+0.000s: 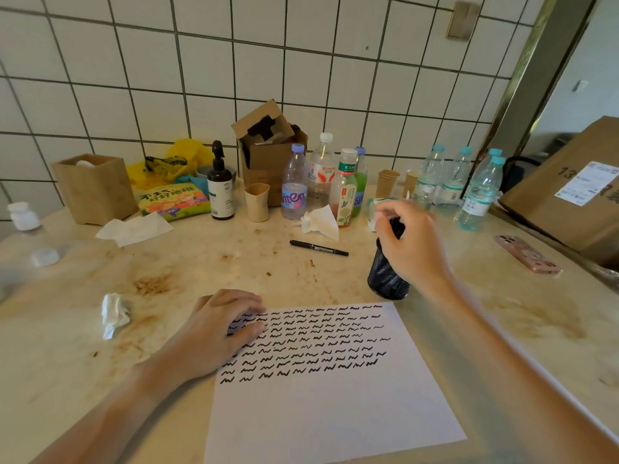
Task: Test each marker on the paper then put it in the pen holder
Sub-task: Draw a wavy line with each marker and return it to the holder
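The paper (321,390) fills the lower centre, my left hand (224,329) resting flat to pin its corner, while my right hand (410,242) grips something dark over the pen holder (385,279), apparently a tested marker; another marker (318,248) lies mid-frame.

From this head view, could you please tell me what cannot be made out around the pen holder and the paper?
- Inside of the pen holder: the right hand covers its mouth, so its contents are hidden.
- Right hand's grip: blurred; whether it holds a marker is unclear.
- Paper: its top left corner lies under the left hand.
- Lettering on the marker on the table: too small to read.
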